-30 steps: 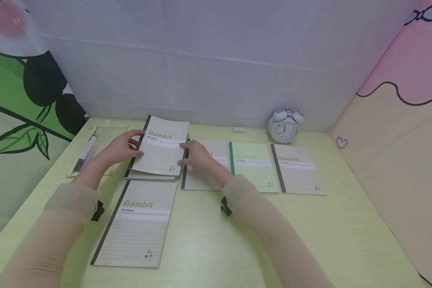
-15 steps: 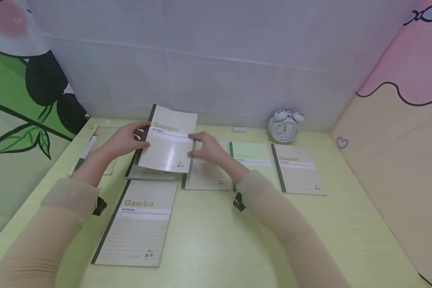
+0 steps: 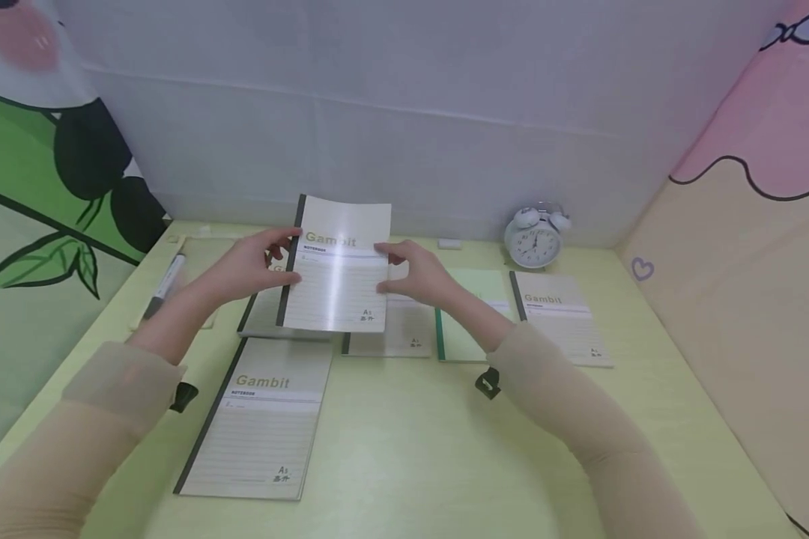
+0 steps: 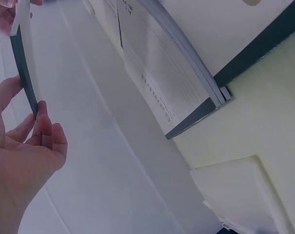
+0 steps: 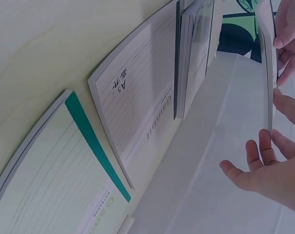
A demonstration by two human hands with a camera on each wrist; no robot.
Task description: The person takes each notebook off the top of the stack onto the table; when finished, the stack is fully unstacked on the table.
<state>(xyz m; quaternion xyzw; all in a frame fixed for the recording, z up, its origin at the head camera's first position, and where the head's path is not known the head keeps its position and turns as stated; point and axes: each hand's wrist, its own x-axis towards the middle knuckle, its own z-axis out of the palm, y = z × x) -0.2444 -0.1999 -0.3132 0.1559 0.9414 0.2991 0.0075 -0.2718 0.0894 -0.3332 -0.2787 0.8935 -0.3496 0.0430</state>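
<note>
A grey-white Gambit notebook [image 3: 337, 292] with a dark spine is held up above the back of the table, its cover towards me. My left hand [image 3: 246, 266] pinches its spine edge between thumb and fingers. On the opposite edge, my right hand [image 3: 421, 275] pinches it the same way; the right wrist view shows that hand [image 5: 271, 170] with several fingers spread. Below the lifted notebook lie another notebook pile [image 3: 259, 316] at the left and a grey notebook [image 3: 404, 333], both partly covered. The left wrist view shows the pile [image 4: 169, 73] stacked in layers.
One more Gambit notebook [image 3: 256, 427] lies front left. A green notebook [image 3: 461, 329], partly behind my right arm, and a grey one [image 3: 562, 322] lie to the right. Behind them stand a white alarm clock [image 3: 538, 243] and a small white block [image 3: 449, 244]. A marker [image 3: 165, 284] lies far left.
Both hands have lifted the notebook off the back-left pile and moved it to the right, over the gap between the pile and the middle notebook. It now faces me more upright.
</note>
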